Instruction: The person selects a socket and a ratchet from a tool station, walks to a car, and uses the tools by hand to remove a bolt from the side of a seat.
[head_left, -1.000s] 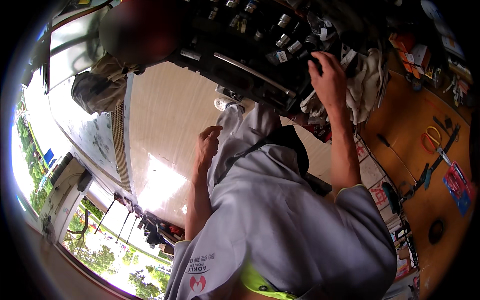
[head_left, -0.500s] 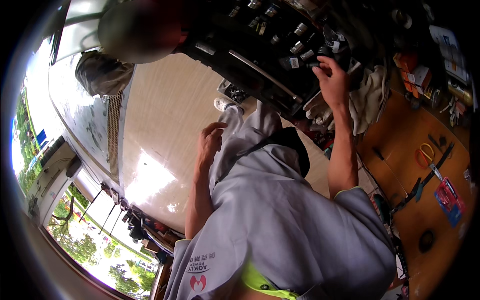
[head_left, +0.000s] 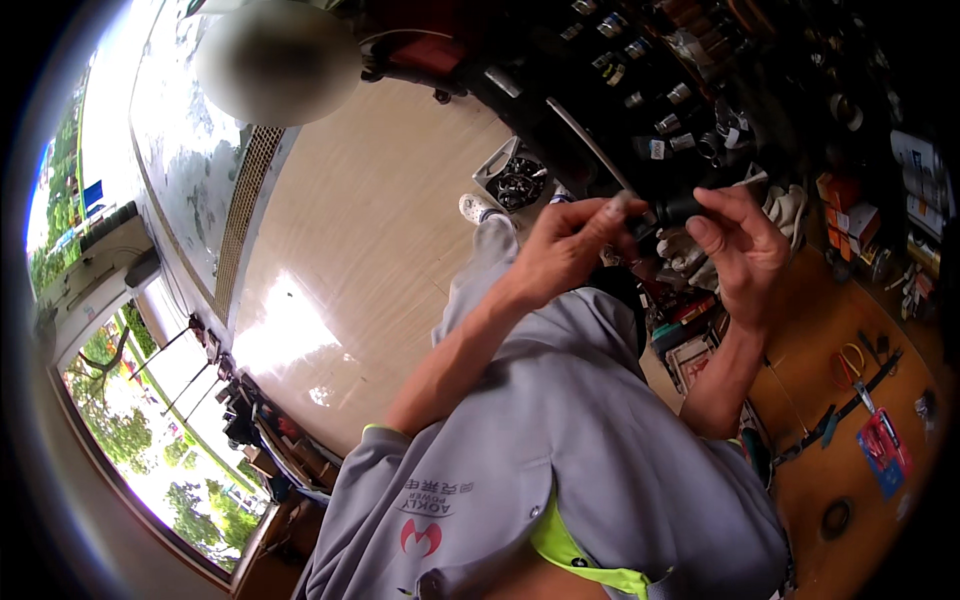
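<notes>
My left hand [head_left: 565, 245] has come to the middle right, fingers closed around something small that I cannot make out. Beside it my right hand [head_left: 740, 245] grips a black cylindrical piece [head_left: 680, 210], like a socket, between thumb and fingers; its end is close to my left fingertips. Behind both hands lies the open black socket case [head_left: 540, 105] with a long silver bar [head_left: 580, 130] and rows of metal sockets [head_left: 678, 93]. A pale bundle of cloth gloves [head_left: 785, 215] lies just right of my right hand.
A wooden bench [head_left: 840, 320] at right holds scissors [head_left: 850, 365], tools and orange boxes [head_left: 840, 195]. On the tiled floor [head_left: 350, 200] is a tray of black parts [head_left: 515, 180]. A window [head_left: 140, 430] and shelf of items [head_left: 270, 430] are at left.
My left hand has moved up and right to meet my right hand, which has come down from the case and now holds the black piece. The view has shifted.
</notes>
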